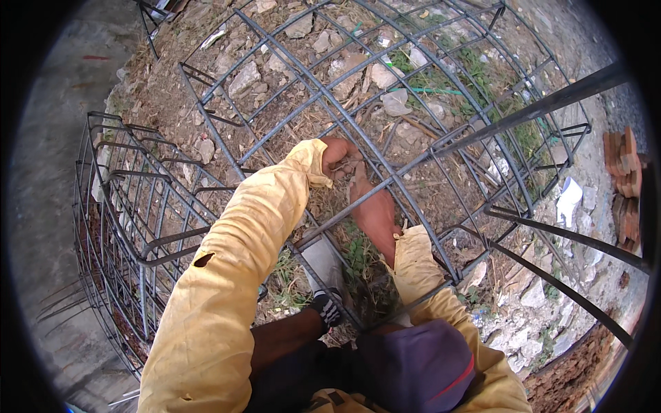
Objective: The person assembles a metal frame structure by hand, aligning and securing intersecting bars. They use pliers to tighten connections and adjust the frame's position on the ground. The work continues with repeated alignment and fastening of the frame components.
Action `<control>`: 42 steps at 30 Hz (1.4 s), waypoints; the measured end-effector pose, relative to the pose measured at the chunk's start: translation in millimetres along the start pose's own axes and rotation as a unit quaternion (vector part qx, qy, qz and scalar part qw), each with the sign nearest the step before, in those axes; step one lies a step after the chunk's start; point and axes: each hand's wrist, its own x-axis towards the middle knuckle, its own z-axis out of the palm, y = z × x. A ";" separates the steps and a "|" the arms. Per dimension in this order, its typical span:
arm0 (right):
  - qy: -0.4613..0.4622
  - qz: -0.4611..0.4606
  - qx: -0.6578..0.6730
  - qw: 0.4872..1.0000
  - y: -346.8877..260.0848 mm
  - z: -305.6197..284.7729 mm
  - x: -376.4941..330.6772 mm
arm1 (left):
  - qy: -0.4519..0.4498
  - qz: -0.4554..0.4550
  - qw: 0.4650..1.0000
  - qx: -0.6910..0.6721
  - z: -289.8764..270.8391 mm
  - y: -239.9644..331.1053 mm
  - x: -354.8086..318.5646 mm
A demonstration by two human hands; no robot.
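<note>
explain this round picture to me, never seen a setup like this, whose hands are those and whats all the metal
There's no robot: a person wears a wide fisheye camera on their head, looking down, so straight edges bend. The arms in yellow sleeves are the wearer's own. The left hand and right hand meet close together at a lattice of metal bars; one bar crosses over the right. Whatever the fingers grip is too small to tell. Beneath lies dirt ground with broken stones; reddish bricks stand at right.
</note>
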 end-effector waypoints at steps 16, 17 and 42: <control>0.014 -0.057 0.219 0.974 12.0 35.1 -8.7 | -0.006 0.034 0.999 -0.013 11.0 -16.4 -2.4; 0.033 -0.065 0.226 0.971 13.6 35.8 -9.1 | -0.008 0.022 1.000 0.000 11.8 -17.7 1.3; 0.115 -0.266 -0.001 0.957 72.9 -14.7 -163.7 | 0.214 0.338 0.576 0.713 57.3 -5.1 -22.5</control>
